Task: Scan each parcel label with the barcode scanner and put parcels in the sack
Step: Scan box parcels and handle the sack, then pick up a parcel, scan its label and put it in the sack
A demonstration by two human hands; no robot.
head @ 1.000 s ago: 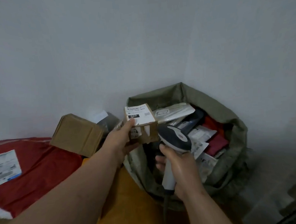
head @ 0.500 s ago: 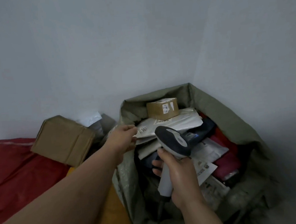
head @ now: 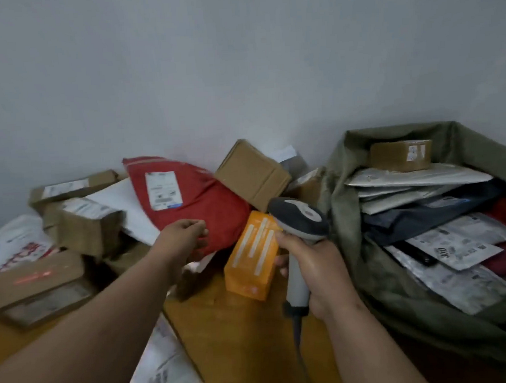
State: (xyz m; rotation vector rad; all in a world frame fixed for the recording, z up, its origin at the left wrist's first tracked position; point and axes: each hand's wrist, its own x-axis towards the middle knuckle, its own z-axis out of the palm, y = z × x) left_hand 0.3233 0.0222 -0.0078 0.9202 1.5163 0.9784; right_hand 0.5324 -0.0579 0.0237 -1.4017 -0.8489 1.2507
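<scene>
The left hand (head: 186, 235) reaches over the lower edge of the red mailer bag (head: 193, 206), fingers loosely curled and holding nothing; whether they touch the bag I cannot tell. The right hand (head: 315, 269) is wrapped round the grip of the barcode scanner (head: 299, 221), whose head points left toward the pile. A red scan line falls on a brown box (head: 35, 278) at the near left, not on any label.

The red bag lies tilted against the heap, its white label (head: 163, 190) facing up. It looks soft, light and fairly slick, so it will likely sag; a pinch on the near edge or a flat hand beneath should carry it, keeping the label turned to the scanner. Just beside it, touching or nearly so, stand an orange box (head: 251, 262) and a tilted cardboard box (head: 252, 175), both stiff and probably easy to knock over if the bag is dragged.

More cartons and a white bag (head: 10, 243) crowd the left of the wooden worktop (head: 240, 340). The green sack (head: 369, 273) stands open at the right, already heaped with parcels, a small box (head: 400, 155) on top. Room remains near its back rim; the path across is short but passes over the scanner.
</scene>
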